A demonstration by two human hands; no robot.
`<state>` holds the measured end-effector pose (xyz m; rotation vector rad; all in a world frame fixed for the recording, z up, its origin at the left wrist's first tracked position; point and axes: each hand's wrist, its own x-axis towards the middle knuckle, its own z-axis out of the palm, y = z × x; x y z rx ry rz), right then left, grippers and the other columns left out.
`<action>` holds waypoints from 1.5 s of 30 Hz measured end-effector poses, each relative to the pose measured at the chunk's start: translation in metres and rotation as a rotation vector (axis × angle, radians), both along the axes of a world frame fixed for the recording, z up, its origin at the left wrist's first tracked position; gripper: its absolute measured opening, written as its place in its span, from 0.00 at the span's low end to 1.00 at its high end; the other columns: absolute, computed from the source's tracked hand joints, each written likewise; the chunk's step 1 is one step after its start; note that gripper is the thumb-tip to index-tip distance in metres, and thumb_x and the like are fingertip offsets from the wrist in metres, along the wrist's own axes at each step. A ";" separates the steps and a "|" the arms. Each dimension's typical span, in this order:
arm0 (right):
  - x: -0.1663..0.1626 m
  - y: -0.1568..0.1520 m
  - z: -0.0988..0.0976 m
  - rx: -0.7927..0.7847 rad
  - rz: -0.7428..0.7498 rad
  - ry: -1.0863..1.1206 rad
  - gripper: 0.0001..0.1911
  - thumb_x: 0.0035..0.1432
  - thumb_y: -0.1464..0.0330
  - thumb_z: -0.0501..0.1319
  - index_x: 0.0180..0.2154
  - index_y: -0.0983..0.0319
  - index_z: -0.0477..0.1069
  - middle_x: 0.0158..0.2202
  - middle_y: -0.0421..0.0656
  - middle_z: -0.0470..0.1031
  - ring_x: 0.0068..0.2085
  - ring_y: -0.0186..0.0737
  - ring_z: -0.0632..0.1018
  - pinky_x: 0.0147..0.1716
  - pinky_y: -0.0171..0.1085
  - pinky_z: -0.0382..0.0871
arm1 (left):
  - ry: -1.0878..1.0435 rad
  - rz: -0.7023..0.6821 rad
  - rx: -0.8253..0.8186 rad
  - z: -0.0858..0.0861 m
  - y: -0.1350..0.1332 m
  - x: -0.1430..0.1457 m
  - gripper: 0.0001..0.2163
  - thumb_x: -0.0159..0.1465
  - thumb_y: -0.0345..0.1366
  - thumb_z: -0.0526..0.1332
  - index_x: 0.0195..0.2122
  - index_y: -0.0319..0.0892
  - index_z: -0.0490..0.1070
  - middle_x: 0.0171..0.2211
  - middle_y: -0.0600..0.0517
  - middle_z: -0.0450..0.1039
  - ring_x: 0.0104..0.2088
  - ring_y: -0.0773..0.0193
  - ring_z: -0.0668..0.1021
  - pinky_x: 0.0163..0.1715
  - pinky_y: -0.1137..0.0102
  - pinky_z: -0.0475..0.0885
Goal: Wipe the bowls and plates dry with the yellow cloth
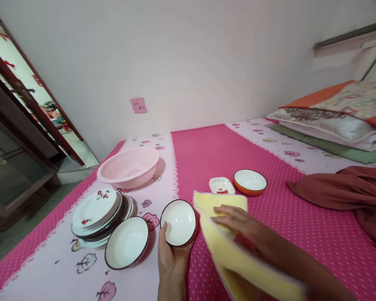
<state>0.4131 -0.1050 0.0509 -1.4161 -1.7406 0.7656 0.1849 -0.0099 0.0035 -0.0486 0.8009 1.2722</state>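
My left hand is closed on a small white bowl with a dark rim, its thumb over the near edge and the fingers hidden beneath. To its right, my right hand holds a yellow cloth that hangs down toward me; the hand and the lower cloth are slightly blurred. Cloth and bowl are close together, and I cannot tell if they touch. Beside the left hand rests another white bowl, tilted against a stack of plates. Beyond the cloth sit a small square dish and an orange-sided bowl.
A pink basin stands behind the plates. Folded bedding is piled at the far right, with a reddish-brown cloth nearer me. The pink patterned bed cover runs to a white wall. A doorway lies at left.
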 end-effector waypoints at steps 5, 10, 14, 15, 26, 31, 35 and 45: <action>0.018 0.026 -0.025 -0.046 -0.349 -0.124 0.20 0.60 0.64 0.60 0.52 0.57 0.80 0.57 0.52 0.79 0.58 0.61 0.77 0.60 0.57 0.67 | -0.023 0.030 0.002 0.000 0.000 0.001 0.27 0.66 0.34 0.66 0.66 0.46 0.69 0.55 0.38 0.80 0.55 0.36 0.81 0.50 0.36 0.78; 0.027 0.030 -0.045 -0.274 -0.472 -0.308 0.18 0.65 0.54 0.57 0.27 0.57 0.69 0.29 0.48 0.79 0.31 0.48 0.77 0.32 0.44 0.63 | -0.005 0.022 0.004 0.001 0.000 0.000 0.26 0.66 0.33 0.66 0.65 0.46 0.70 0.57 0.40 0.80 0.57 0.36 0.80 0.51 0.37 0.78; 0.017 0.041 -0.071 -0.222 -0.422 0.036 0.16 0.58 0.53 0.63 0.29 0.58 0.70 0.30 0.44 0.79 0.32 0.46 0.78 0.33 0.42 0.67 | 0.008 0.007 0.000 0.000 -0.001 -0.001 0.24 0.65 0.34 0.67 0.63 0.44 0.72 0.57 0.39 0.79 0.58 0.34 0.79 0.52 0.36 0.77; 0.016 0.044 -0.076 -0.207 -0.412 0.161 0.15 0.55 0.54 0.65 0.33 0.59 0.73 0.34 0.46 0.81 0.36 0.48 0.80 0.36 0.43 0.71 | 0.011 0.001 0.006 0.000 -0.001 -0.002 0.24 0.65 0.34 0.68 0.63 0.44 0.72 0.57 0.39 0.79 0.58 0.34 0.79 0.52 0.35 0.77; 0.013 0.044 -0.079 -0.305 -0.346 0.725 0.36 0.51 0.51 0.72 0.56 0.64 0.76 0.33 0.44 0.81 0.31 0.43 0.79 0.33 0.40 0.73 | 0.050 -0.015 0.032 -0.001 0.000 -0.006 0.24 0.64 0.32 0.68 0.62 0.47 0.73 0.54 0.40 0.81 0.55 0.38 0.82 0.52 0.34 0.76; 0.015 0.046 -0.079 -0.262 -0.558 0.438 0.28 0.48 0.51 0.72 0.45 0.63 0.80 0.34 0.48 0.83 0.41 0.54 0.83 0.45 0.48 0.77 | 0.056 -0.021 0.014 0.000 0.000 -0.007 0.25 0.64 0.32 0.68 0.63 0.46 0.73 0.54 0.40 0.81 0.53 0.39 0.82 0.51 0.36 0.77; 0.001 0.037 -0.070 -0.425 -0.200 0.670 0.26 0.52 0.50 0.70 0.46 0.61 0.79 0.35 0.46 0.84 0.35 0.50 0.83 0.40 0.46 0.78 | 0.053 -0.035 0.020 0.002 0.000 -0.007 0.24 0.64 0.32 0.68 0.63 0.46 0.72 0.53 0.40 0.81 0.54 0.39 0.82 0.51 0.36 0.77; -0.017 0.041 -0.068 -0.345 -0.120 0.922 0.46 0.48 0.55 0.76 0.66 0.56 0.67 0.63 0.54 0.75 0.58 0.58 0.80 0.55 0.52 0.75 | 0.118 -0.040 0.022 0.006 0.000 -0.013 0.21 0.64 0.32 0.67 0.59 0.43 0.74 0.53 0.40 0.81 0.54 0.38 0.81 0.52 0.34 0.76</action>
